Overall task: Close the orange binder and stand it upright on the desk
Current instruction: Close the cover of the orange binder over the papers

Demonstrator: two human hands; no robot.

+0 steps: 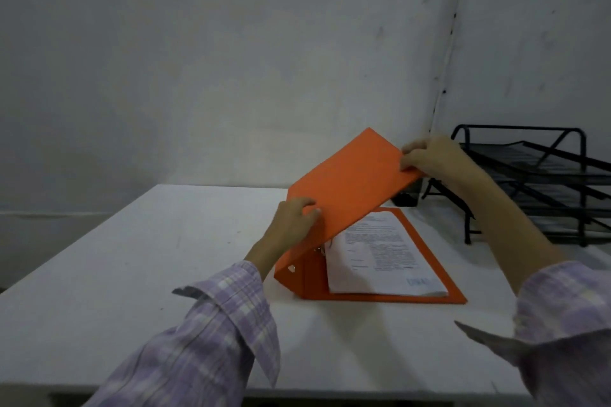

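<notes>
An orange binder (pixel 350 182) lies on the white desk (pixel 132 258) with its back cover flat and its front cover raised at a slant, partly over the pages. A stack of printed white papers (pixel 380 258) sits on the rings inside. My left hand (pixel 292 221) grips the lower left edge of the raised cover, near the spine. My right hand (pixel 429 155) pinches the cover's far right corner. Both arms wear purple checked sleeves.
A black wire mesh paper tray (pixel 535 182) with stacked tiers stands at the back right, just behind my right hand. A grey wall rises behind the desk. The desk's left edge slants away toward the wall.
</notes>
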